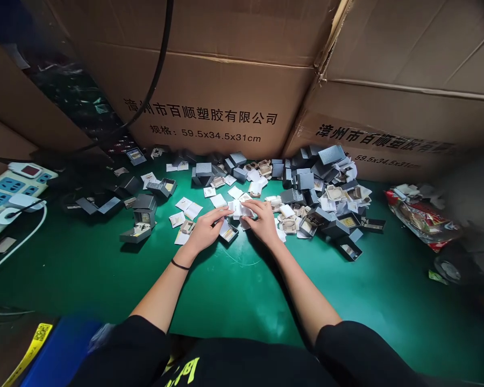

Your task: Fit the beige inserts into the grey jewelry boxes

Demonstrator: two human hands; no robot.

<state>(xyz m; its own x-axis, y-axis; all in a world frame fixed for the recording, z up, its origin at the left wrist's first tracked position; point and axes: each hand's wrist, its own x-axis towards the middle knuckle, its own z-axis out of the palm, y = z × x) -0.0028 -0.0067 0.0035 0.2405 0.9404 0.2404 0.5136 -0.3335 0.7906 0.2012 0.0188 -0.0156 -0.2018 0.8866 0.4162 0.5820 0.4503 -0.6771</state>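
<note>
In the head view, the left hand (205,228) and the right hand (262,217) pinch a small, white, folded paper piece (237,209) with their fingertips. It is near a small, open, dark grey box (228,232) at the shiny green table (234,290)'s middle.

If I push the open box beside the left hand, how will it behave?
The box looks fairly stiff, judging by its straight walls. Being low, it should slide rather than tip, probably easily on the glossy table.
</note>
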